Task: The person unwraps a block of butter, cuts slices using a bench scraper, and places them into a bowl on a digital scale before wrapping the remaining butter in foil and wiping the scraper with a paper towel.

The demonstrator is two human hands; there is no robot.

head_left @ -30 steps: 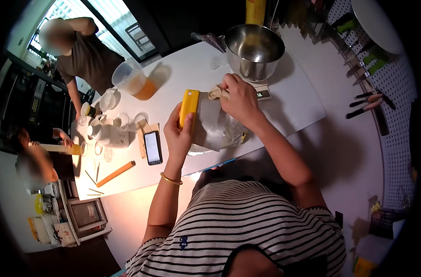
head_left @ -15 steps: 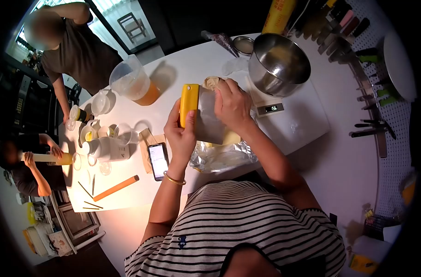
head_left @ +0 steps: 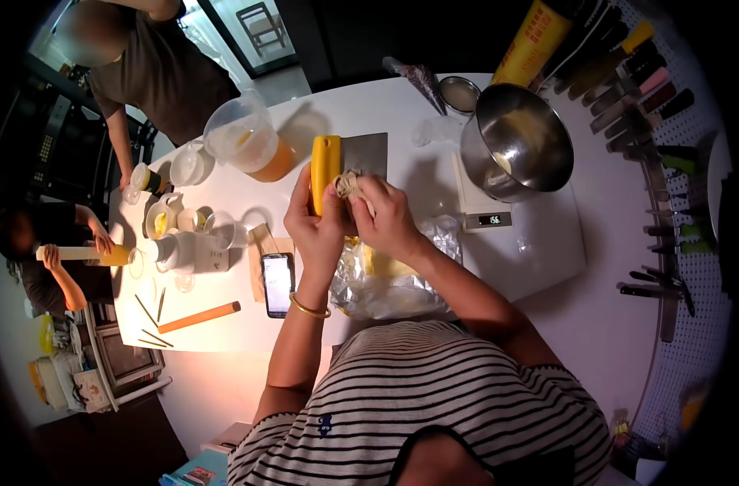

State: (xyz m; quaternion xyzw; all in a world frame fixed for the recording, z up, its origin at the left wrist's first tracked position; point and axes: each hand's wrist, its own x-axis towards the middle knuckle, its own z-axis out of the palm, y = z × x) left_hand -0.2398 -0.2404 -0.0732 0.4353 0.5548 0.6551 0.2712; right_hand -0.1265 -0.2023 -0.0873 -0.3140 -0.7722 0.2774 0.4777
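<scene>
My left hand grips the yellow handle of a scraper, its grey metal blade pointing right. Pinched in my right hand is a crumpled beige cloth, which touches the scraper beside the handle. Below my hands, a pale yellow block lies on crinkled foil and clear wrap. A metal bowl rests on a scale to the right, with a little pale matter inside.
A phone, an orange stick, a white jug and a plastic pitcher with orange contents stand or lie left. Two people are beyond the table's left side. Knives hang at right.
My right hand and the cloth have moved left and down along the blade to the handle. The upper blade is now uncovered. The view has shifted, showing more of the foil and block.
</scene>
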